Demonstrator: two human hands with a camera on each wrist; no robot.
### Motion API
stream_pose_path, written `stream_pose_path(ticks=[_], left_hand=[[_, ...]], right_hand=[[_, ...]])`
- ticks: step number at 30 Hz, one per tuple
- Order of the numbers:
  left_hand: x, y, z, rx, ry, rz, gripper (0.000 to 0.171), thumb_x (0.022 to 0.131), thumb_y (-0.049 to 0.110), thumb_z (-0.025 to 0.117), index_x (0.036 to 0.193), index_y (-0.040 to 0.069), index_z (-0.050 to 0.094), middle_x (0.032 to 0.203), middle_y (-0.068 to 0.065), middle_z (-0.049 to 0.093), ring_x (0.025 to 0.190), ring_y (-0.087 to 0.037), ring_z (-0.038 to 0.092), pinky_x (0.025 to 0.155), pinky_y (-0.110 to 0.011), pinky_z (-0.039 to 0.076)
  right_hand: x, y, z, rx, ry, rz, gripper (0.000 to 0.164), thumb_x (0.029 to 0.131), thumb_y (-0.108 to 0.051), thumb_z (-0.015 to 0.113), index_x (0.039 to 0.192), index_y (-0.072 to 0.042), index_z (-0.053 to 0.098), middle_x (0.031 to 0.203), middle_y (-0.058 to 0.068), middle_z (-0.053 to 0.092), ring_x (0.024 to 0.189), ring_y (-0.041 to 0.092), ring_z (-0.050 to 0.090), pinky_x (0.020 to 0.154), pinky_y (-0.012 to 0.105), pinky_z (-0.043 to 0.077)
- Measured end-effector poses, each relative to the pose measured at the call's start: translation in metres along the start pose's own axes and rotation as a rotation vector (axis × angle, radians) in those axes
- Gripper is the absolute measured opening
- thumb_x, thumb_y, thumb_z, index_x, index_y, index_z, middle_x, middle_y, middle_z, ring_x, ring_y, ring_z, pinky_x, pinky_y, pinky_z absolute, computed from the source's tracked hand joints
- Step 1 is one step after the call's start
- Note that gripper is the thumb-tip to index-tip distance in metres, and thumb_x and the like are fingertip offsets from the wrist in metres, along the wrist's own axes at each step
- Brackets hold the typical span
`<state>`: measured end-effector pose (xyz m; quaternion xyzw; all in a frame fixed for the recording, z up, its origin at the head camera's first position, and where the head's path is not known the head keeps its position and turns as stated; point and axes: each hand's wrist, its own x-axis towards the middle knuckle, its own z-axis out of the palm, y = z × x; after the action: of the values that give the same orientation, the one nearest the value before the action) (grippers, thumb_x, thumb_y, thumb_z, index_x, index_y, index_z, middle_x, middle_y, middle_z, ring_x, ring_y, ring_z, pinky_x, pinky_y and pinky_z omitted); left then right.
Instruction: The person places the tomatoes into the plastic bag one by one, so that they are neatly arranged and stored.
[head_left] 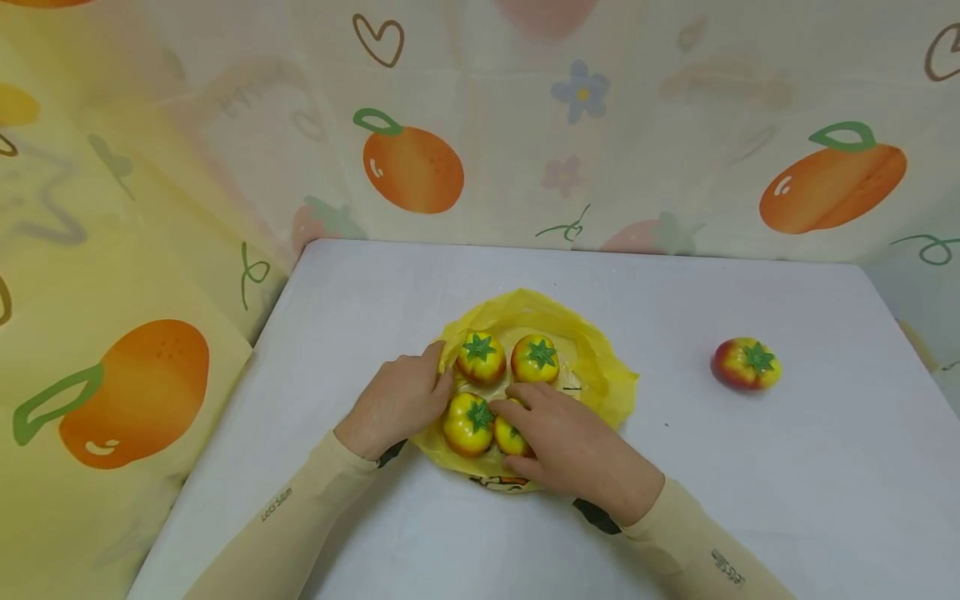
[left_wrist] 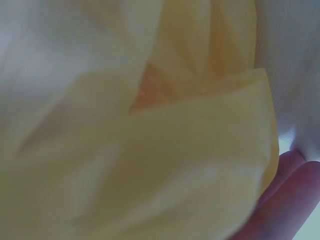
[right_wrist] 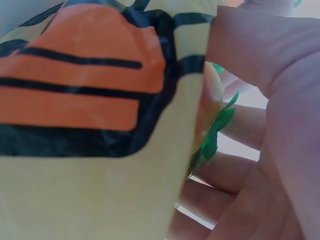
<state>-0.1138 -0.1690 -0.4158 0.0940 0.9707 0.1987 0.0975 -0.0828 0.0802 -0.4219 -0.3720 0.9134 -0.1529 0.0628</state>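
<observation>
A yellow plastic bag [head_left: 611, 383] lies with its mouth spread open on the table. Inside it sit several yellow-and-red fruits [head_left: 482, 358] with green star-shaped leaf tops. My left hand [head_left: 401, 396] holds the bag's left rim; in the left wrist view, fingers [left_wrist: 285, 205] show behind the yellow film. My right hand [head_left: 573, 437] reaches over the bag's near right side, its fingers curled round the nearest right fruit [head_left: 510, 432]. In the right wrist view, that fruit's green leaves [right_wrist: 217, 132] show between the bag's printed side and my fingers.
Another yellow-and-red fruit [head_left: 746, 364] lies alone on the right of the white table [head_left: 712, 475]. A cloth backdrop [head_left: 495, 150] printed with fruit hangs behind the table and along its left side.
</observation>
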Motion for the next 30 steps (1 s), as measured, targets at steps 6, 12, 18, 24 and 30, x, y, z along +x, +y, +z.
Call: stream_pose_path(ticks=[6, 12, 18, 24, 30], left_hand=[[-0.0004, 0.0011, -0.0009, 0.000, 0.002, 0.002, 0.056, 0.110, 0.029, 0.051, 0.155, -0.005, 0.049, 0.113, -0.025, 0.077, 0.080, -0.026, 0.071, 0.076, -0.043, 0.061], [-0.0007, 0.0009, -0.0010, 0.001, 0.003, 0.002, 0.055, 0.110, 0.029, 0.051, 0.155, -0.004, 0.049, 0.113, -0.025, 0.077, 0.082, -0.027, 0.071, 0.077, -0.044, 0.061], [-0.0004, 0.0010, -0.0012, 0.005, 0.000, 0.000, 0.055, 0.111, 0.029, 0.050, 0.154, -0.004, 0.050, 0.112, -0.024, 0.077, 0.083, -0.027, 0.072, 0.077, -0.044, 0.061], [0.0001, 0.0015, -0.0017, -0.003, -0.017, -0.013, 0.056, 0.111, 0.029, 0.050, 0.156, -0.004, 0.048, 0.113, -0.023, 0.077, 0.077, -0.023, 0.068, 0.071, -0.039, 0.058], [0.0004, 0.0003, -0.0004, 0.004, -0.012, -0.014, 0.057, 0.111, 0.029, 0.050, 0.157, -0.004, 0.047, 0.115, -0.024, 0.077, 0.080, -0.024, 0.070, 0.075, -0.041, 0.060]], right_hand=[[0.0009, 0.0003, 0.0009, -0.011, -0.017, 0.006, 0.060, 0.093, -0.039, 0.086, 0.145, -0.016, 0.065, 0.135, 0.002, 0.063, 0.111, 0.019, 0.062, 0.104, 0.040, 0.057], [0.0023, 0.0004, 0.0015, -0.005, -0.028, 0.017, 0.061, 0.093, -0.039, 0.086, 0.145, -0.016, 0.065, 0.136, 0.003, 0.063, 0.113, 0.019, 0.062, 0.106, 0.041, 0.057], [0.0023, 0.0008, 0.0014, 0.002, -0.034, 0.024, 0.061, 0.093, -0.040, 0.086, 0.145, -0.016, 0.065, 0.135, 0.002, 0.063, 0.113, 0.019, 0.062, 0.105, 0.041, 0.057], [0.0017, 0.0015, 0.0016, 0.009, -0.027, 0.021, 0.062, 0.093, -0.038, 0.085, 0.146, -0.015, 0.063, 0.137, 0.004, 0.063, 0.114, 0.020, 0.063, 0.105, 0.041, 0.057], [0.0013, 0.0030, 0.0002, 0.034, -0.023, 0.030, 0.064, 0.093, -0.040, 0.085, 0.148, -0.018, 0.062, 0.141, 0.003, 0.062, 0.119, 0.020, 0.064, 0.107, 0.042, 0.057]])
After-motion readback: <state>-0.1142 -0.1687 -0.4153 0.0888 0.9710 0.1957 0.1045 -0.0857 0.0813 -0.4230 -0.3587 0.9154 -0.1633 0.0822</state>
